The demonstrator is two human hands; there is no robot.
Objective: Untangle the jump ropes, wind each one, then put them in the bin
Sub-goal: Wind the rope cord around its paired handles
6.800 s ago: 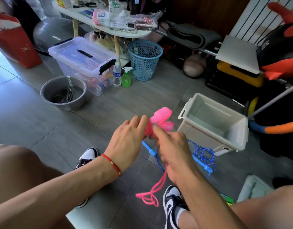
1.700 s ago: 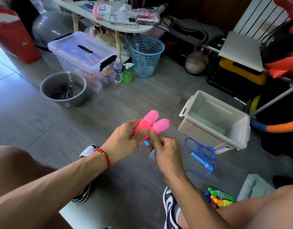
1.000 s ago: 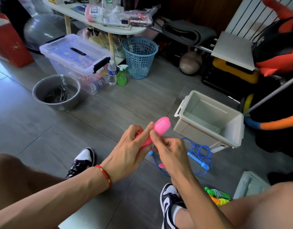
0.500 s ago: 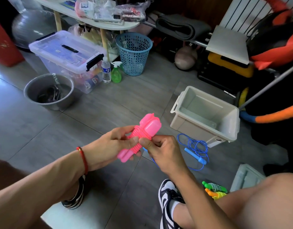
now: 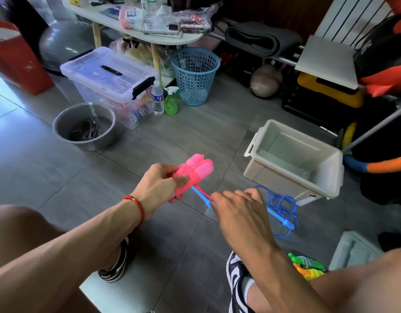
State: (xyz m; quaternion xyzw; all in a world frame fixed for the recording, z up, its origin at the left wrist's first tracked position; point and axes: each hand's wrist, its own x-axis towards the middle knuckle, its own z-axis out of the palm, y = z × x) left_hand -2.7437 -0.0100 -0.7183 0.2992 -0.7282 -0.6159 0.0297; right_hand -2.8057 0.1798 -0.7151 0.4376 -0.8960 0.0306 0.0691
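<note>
My left hand (image 5: pixel 160 188) grips the pink jump rope (image 5: pixel 196 171), whose cord is wound tightly round its two handles. My right hand (image 5: pixel 236 207) pinches the free end of the pink cord and holds it taut, a short way right of the bundle. The blue jump rope (image 5: pixel 279 205) lies loosely tangled on the floor beyond my right hand, partly hidden by it. The empty grey bin (image 5: pixel 294 159) stands open on the floor to the right. A green, orange and yellow jump rope (image 5: pixel 306 266) lies by my right knee.
A metal basin (image 5: pixel 84 126), a clear lidded storage box (image 5: pixel 109 82), a water bottle (image 5: pixel 157 99), a green spray bottle (image 5: pixel 171 102) and a blue mesh basket (image 5: pixel 195 75) stand at the back. A pale lid (image 5: pixel 353 251) lies at the lower right. My shoes rest on the grey tiles.
The trailing pink cord has been wound onto the handles. In the last half second my right hand moved right, away from the bundle, drawing the cord's end taut.
</note>
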